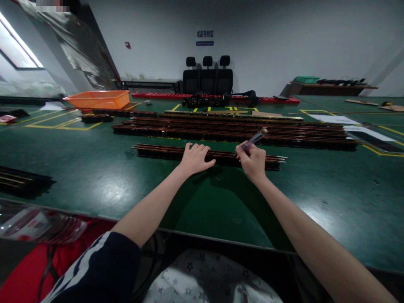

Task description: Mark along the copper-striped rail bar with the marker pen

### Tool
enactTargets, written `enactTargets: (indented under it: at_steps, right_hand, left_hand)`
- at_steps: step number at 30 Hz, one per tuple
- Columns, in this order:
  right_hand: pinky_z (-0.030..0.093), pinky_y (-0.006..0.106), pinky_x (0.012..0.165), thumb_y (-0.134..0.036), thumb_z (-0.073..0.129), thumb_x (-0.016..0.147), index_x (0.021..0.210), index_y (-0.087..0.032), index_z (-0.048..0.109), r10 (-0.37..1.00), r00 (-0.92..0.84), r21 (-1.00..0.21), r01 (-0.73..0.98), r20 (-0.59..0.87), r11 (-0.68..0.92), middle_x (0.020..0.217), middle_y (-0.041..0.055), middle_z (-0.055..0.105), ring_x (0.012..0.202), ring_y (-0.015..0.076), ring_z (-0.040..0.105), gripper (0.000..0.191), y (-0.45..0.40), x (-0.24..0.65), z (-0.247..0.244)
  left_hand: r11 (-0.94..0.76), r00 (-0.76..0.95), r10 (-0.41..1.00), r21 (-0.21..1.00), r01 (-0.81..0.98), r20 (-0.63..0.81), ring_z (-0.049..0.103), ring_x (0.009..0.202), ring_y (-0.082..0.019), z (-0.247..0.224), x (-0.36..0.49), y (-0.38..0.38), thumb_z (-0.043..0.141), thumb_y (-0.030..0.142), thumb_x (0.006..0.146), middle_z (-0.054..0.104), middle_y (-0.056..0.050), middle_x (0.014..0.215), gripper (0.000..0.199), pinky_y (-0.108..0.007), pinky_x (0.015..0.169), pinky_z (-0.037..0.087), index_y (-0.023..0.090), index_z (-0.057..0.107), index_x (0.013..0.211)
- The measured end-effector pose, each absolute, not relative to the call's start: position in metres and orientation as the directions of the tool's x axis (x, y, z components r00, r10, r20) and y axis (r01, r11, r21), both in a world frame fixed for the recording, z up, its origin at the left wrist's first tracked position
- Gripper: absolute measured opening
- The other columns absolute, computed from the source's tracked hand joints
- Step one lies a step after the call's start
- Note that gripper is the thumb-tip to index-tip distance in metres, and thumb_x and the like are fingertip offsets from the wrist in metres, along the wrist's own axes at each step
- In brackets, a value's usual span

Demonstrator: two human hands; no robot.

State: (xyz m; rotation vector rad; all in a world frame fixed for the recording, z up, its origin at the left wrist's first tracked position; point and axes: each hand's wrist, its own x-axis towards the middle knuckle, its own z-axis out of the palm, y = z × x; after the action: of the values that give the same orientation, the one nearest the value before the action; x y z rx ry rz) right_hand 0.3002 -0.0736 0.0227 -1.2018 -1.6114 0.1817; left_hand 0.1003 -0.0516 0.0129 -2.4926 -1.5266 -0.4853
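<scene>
A short bundle of dark, thin strips (160, 152) lies across the green table in front of me. My left hand (196, 159) rests over the middle of this bundle, fingers spread and thumb pointing right. In my right hand (253, 160) is a pen (255, 138) with a clear barrel, its top end tilted up to the right. The pen's tip is hidden near my fingers, close to the strips. Just beyond lies a longer stack of similar brown-black strips (233, 129), parallel to the short bundle.
An orange bin (99, 100) stands at the back left, near a standing person (78, 46). More dark strips (22, 181) lie at the left. White papers and a dark flat panel (377, 139) are on the right. The table's front edge (221, 240) runs before my lap.
</scene>
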Motion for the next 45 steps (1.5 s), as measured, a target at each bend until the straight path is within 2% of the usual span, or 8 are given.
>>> enactTargets:
  at_steps: [13, 21, 28, 36, 41, 45]
  right_hand:
    - [0.045, 0.029, 0.052, -0.036, 0.052, 0.082, 0.070, -0.018, 0.059, 0.788, 0.065, -0.695, 0.521, 0.612, 0.496, 0.057, 0.0033, 0.061, 0.050, 0.0155, 0.056, 0.023, -0.075, 0.296, 0.022]
    - [0.045, 0.028, 0.051, -0.035, 0.053, 0.082, 0.069, -0.018, 0.060, 0.789, 0.045, -0.695, 0.506, 0.612, 0.511, 0.058, 0.0030, 0.062, 0.049, 0.0141, 0.055, 0.023, -0.076, 0.293, 0.021]
    - [0.045, 0.029, 0.052, -0.036, 0.054, 0.082, 0.070, -0.018, 0.060, 0.790, 0.054, -0.707, 0.486, 0.611, 0.514, 0.056, 0.0024, 0.060, 0.049, 0.0149, 0.056, 0.022, -0.074, 0.294, 0.019]
    - [0.046, 0.029, 0.051, -0.043, 0.055, 0.082, 0.071, -0.018, 0.060, 0.809, 0.031, -0.732, 0.449, 0.586, 0.513, 0.058, 0.0026, 0.061, 0.050, 0.0147, 0.056, 0.028, -0.074, 0.291, 0.020]
    - [0.046, 0.029, 0.052, -0.043, 0.056, 0.082, 0.070, -0.018, 0.060, 0.810, 0.009, -0.731, 0.437, 0.587, 0.525, 0.058, 0.0032, 0.063, 0.050, 0.0148, 0.057, 0.028, -0.075, 0.289, 0.021]
    - [0.048, 0.030, 0.054, -0.043, 0.057, 0.082, 0.072, -0.018, 0.061, 0.815, -0.002, -0.727, 0.451, 0.579, 0.518, 0.059, 0.0039, 0.065, 0.050, 0.0156, 0.059, 0.028, -0.076, 0.289, 0.021]
  left_hand:
    - [-0.380, 0.351, 0.851, -0.004, 0.925, 0.390, 0.059, 0.101, -0.029, 0.014, 0.101, -0.053, 0.043, 0.063, 0.088, 0.068, -0.013, 0.104, 0.055, -0.050, 0.102, 0.030, 0.015, 0.062, 0.108]
    - [-0.322, 0.289, 0.876, 0.021, 0.947, 0.387, 0.058, 0.103, -0.032, 0.015, 0.102, -0.054, 0.045, 0.065, 0.086, 0.068, -0.014, 0.108, 0.056, -0.052, 0.101, 0.030, 0.016, 0.061, 0.107]
    - [-0.349, 0.318, 0.866, 0.011, 0.937, 0.387, 0.059, 0.101, -0.031, 0.013, 0.104, -0.055, 0.044, 0.054, 0.090, 0.068, -0.013, 0.105, 0.045, -0.051, 0.100, 0.031, 0.015, 0.062, 0.106]
    - [-0.399, 0.358, 0.854, 0.034, 0.916, 0.377, 0.059, 0.104, -0.030, 0.014, 0.104, -0.056, 0.045, 0.041, 0.090, 0.067, -0.012, 0.111, 0.036, -0.052, 0.102, 0.030, 0.018, 0.060, 0.113]
    - [-0.428, 0.381, 0.838, 0.038, 0.903, 0.392, 0.058, 0.109, -0.028, 0.012, 0.104, -0.055, 0.044, 0.033, 0.091, 0.066, -0.011, 0.115, 0.036, -0.051, 0.105, 0.028, 0.019, 0.058, 0.121]
    - [-0.448, 0.400, 0.827, 0.035, 0.893, 0.395, 0.058, 0.109, -0.027, 0.010, 0.105, -0.054, 0.042, 0.028, 0.091, 0.066, -0.009, 0.116, 0.034, -0.052, 0.105, 0.027, 0.021, 0.061, 0.119]
